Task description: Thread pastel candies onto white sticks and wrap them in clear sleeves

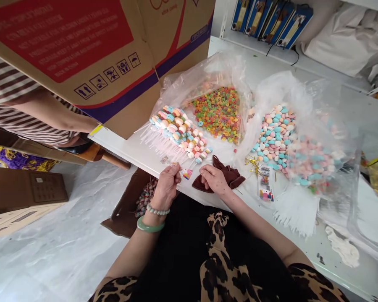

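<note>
My left hand [168,183], with a beaded bracelet and a green bangle above it, is closed at the table's front edge; what its pinched fingers hold is too small to make out. Beside it lies a small colourful label [187,173]. My right hand [213,178] is curled, its fingers closed over a dark brown cloth [234,178]; anything inside them is hidden. Behind my hands, candy skewers [180,129] on white sticks lie in a pile. Golden twist ties [253,165] and a small printed packet [265,184] are to the right of the cloth.
Clear bags hold ring candies [220,110] and pastel candies [279,132]. White sticks [297,212] lie at the right. A large carton [122,113] stands at the left, with a person in a striped shirt [15,92] behind it. An open brown box [122,209] sits below the table edge.
</note>
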### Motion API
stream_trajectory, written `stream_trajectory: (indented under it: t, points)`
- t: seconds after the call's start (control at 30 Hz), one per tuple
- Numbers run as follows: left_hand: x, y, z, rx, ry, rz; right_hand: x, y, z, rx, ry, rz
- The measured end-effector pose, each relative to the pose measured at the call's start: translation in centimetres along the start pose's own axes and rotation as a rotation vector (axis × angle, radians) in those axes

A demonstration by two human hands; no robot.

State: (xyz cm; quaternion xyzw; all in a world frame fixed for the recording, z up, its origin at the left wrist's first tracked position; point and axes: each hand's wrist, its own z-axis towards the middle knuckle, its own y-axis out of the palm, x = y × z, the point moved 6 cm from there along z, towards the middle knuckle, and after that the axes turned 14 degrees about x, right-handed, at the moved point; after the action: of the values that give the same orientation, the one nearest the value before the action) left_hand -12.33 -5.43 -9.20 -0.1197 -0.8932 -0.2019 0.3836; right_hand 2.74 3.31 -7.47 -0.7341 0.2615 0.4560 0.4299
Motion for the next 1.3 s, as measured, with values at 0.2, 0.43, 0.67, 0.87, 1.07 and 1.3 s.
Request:
stream_trajectory:
  t: [0.2,0.43,0.67,0.87,1.07,1.3]
  points:
    - [0.9,0.2,0.0,-0.014,-0.084,-0.051,-0.9,3.2,2.2,-0.045,-0.369,-0.690]
    - [1.2,0.2,0.5,-0.007,-0.062,-0.066,-0.3,0.6,2.3,0.124,-0.233,-0.487]
    - [1.5,2.0,0.1,-0.027,-0.064,-0.116,1.6,-7.3,-0.5,0.394,0.044,-0.095]
    - [1.2,4.4,-0.8,0.016,-0.196,-0.184,0.8,-10.1,-3.3,0.355,0.066,0.445]
    - [1.3,6.8,-2.1,-0.043,-0.195,-0.178,-0.3,-10.5,-4.9,0.361,0.067,0.587]
    - [1.7,8.7,-3.9,-0.181,-0.187,-0.076,0.5,-9.9,-4.8,0.332,0.108,0.640]
